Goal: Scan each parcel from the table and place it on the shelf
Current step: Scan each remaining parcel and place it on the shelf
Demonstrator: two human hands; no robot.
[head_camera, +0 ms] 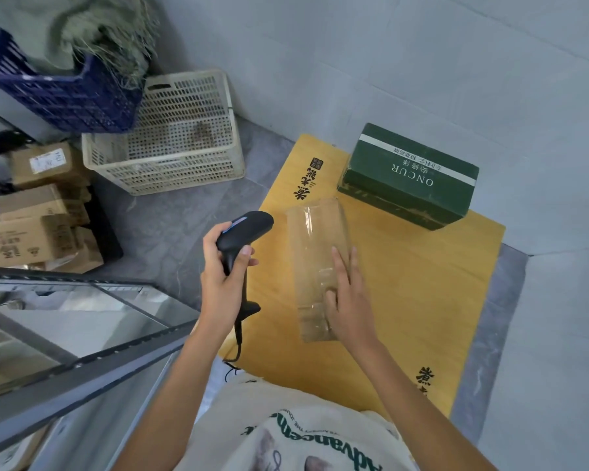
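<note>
A long brown parcel (312, 246) wrapped in clear tape lies on the table's yellow cardboard cover (422, 300). My right hand (346, 297) rests flat on the parcel's near half, fingers spread. Just left of the parcel, my left hand (223, 283) grips the handle of a black barcode scanner (244, 232), whose head points up and right, its cable hanging down. A dark green box (408, 175) marked ONCUR sits at the table's far right. The metal shelf (82, 334) with glass panels is at the lower left.
A cream plastic crate (170, 137) and a blue crate (65, 93) filled with green netting stand on the floor at the upper left. Several cardboard boxes (34, 212) are stacked at the left. A tiled wall runs along the table's far and right sides.
</note>
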